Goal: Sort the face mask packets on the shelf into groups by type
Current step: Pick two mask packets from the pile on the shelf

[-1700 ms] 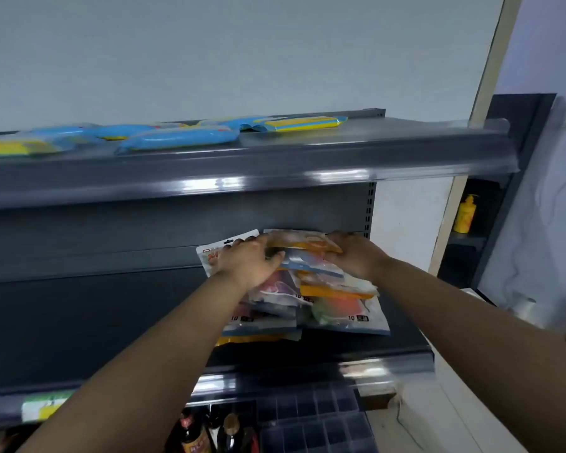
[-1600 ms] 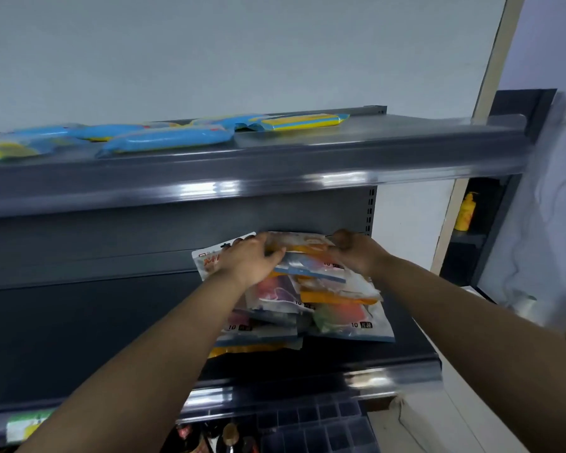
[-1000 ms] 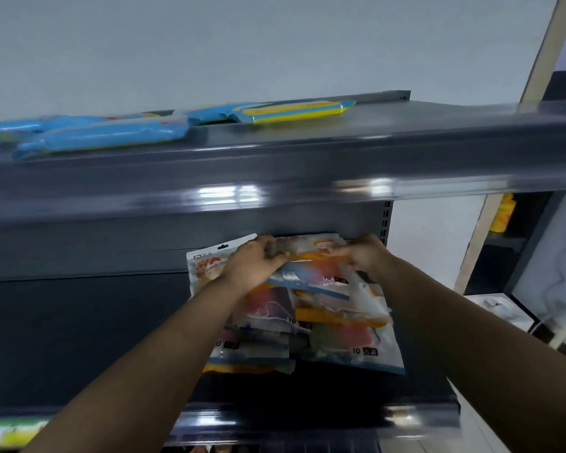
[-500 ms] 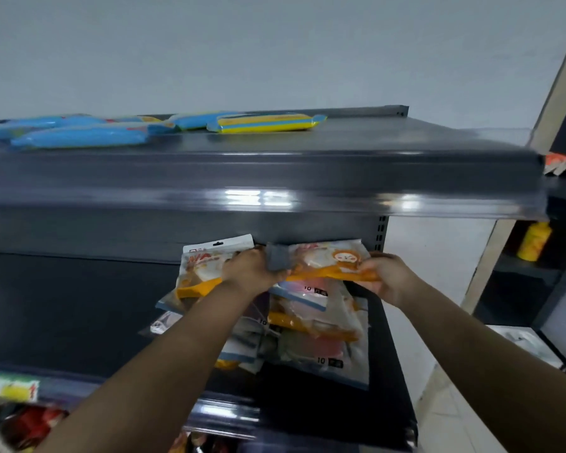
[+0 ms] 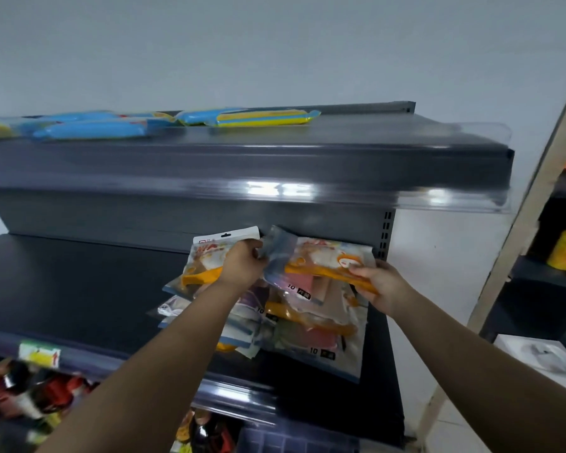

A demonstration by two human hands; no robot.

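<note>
1. Dark grey metal shelf [image 5: 79, 289], mid-frame, carries a mixed heap of clear plastic mask packets [image 5: 294, 325].
2. Left hand [image 5: 242, 264] pinches one orange-banded packet [image 5: 206, 259]; right hand [image 5: 381, 282] grips a matching orange packet [image 5: 327, 261].
3. Since 1 s ago both lifted off the heap & pulled apart, so the orange type is prob. getting split out.

The shelf [image 5: 79, 289] is dark grey, the face mask packets [image 5: 321, 266] clear with orange bands, the upper packets [image 5: 92, 130] blue and yellow.
</note>
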